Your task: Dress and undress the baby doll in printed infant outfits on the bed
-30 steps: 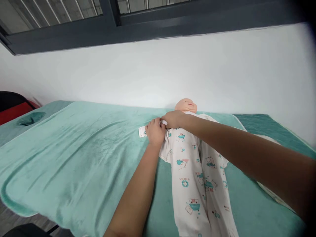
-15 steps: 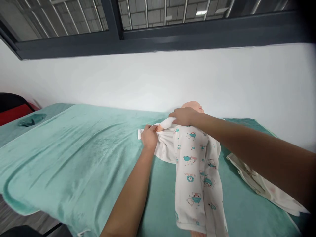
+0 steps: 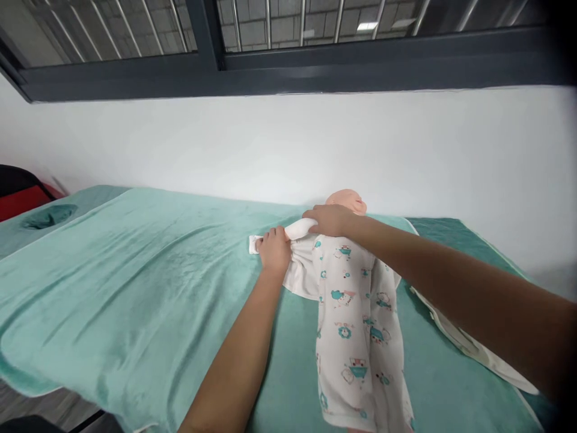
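A baby doll (image 3: 346,200) lies on a teal towel (image 3: 135,282), dressed in a white romper (image 3: 356,319) printed with small teal pictures. The doll is tipped onto its side, its head toward the wall. My left hand (image 3: 274,249) is closed on the romper's left sleeve, whose cuff (image 3: 253,243) sticks out past my fingers. My right hand (image 3: 327,220) lies over the doll's shoulder, fingers curled round its white-covered upper arm (image 3: 300,228).
A white wall runs close behind the bed, with a dark window frame (image 3: 288,66) above. A second pale cloth (image 3: 473,346) lies on the bed at the right. A red and black seat (image 3: 20,195) stands at the far left.
The doll has been rolled from flat on its back onto its side. Its arm has been lifted out of the sleeve area, and the pale cloth underneath at the right has come into sight.
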The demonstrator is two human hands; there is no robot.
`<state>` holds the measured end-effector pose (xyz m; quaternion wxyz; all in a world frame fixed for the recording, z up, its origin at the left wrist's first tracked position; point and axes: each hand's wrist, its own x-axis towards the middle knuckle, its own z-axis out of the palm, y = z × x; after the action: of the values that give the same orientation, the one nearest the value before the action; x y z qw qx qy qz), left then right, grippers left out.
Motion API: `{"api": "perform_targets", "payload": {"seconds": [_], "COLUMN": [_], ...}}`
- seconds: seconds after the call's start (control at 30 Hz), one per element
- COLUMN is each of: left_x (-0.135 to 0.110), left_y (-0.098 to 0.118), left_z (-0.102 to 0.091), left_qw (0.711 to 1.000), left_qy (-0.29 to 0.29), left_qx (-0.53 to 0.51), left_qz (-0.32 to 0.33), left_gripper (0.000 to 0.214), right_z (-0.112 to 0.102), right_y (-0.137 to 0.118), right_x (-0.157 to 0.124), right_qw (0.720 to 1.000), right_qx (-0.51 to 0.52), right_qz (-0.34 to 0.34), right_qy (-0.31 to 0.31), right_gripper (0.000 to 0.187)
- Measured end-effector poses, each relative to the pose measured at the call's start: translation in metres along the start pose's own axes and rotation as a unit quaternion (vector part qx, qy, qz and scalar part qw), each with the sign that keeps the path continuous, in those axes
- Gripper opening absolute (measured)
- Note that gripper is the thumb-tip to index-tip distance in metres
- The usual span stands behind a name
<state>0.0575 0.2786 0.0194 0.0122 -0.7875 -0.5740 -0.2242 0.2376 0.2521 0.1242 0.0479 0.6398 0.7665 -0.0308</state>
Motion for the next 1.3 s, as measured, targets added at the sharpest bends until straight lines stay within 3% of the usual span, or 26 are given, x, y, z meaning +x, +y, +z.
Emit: {"api": "perform_targets", "payload": {"seconds": [0.2, 0.3, 0.4, 0.53, 0.6, 0.67, 0.8, 1.0, 1.13, 1.3], "left_x": [-0.002, 0.0, 0.0, -0.002, -0.003, -0.004, -0.004, -0.005, -0.015, -0.023], "left_y": [0.004, 0.004, 0.004, 0.003, 0.003, 0.002, -0.002, -0.006, -0.008, -0.001], "left_z": [-0.002, -0.002, -0.002, -0.002, -0.002, -0.002, -0.001, 0.0, -0.003, -0.012], "left_qw": [0.998, 0.997, 0.997, 0.999, 0.999, 0.998, 0.997, 0.997, 0.996, 0.987], "left_qy": [0.002, -0.002, -0.002, 0.015, 0.035, 0.05, 0.052, 0.047, 0.076, 0.117], "left_qx": [0.026, 0.023, 0.025, 0.028, 0.031, 0.035, 0.045, 0.051, 0.042, -0.081], "left_qz": [0.06, 0.078, 0.067, 0.04, 0.026, 0.014, -0.021, -0.017, 0.036, 0.074], "left_gripper": [0.033, 0.036, 0.036, 0.033, 0.034, 0.036, 0.037, 0.039, 0.047, 0.043], "right_z": [0.009, 0.012, 0.02, 0.048, 0.066, 0.085, 0.116, 0.138, 0.142, 0.142], "right_y": [-0.017, -0.008, 0.009, 0.033, 0.047, 0.061, 0.078, 0.075, 0.084, 0.095], "right_x": [0.006, -0.001, -0.018, -0.055, -0.075, -0.094, -0.119, -0.115, -0.11, -0.109], "right_qw": [1.0, 1.0, 0.995, 0.957, 0.928, 0.92, 0.939, 0.909, 0.888, 0.854], "right_qx": [-0.02, -0.002, 0.058, 0.186, 0.232, 0.219, 0.08, 0.061, 0.113, 0.184], "right_qz": [-0.009, 0.003, 0.019, 0.059, 0.121, 0.184, 0.225, 0.259, 0.261, 0.279], "right_qy": [0.005, 0.02, 0.074, 0.215, 0.265, 0.269, 0.247, 0.321, 0.362, 0.399], "right_gripper": [0.038, 0.045, 0.049, 0.048, 0.05, 0.051, 0.048, 0.044, 0.04, 0.044]}}
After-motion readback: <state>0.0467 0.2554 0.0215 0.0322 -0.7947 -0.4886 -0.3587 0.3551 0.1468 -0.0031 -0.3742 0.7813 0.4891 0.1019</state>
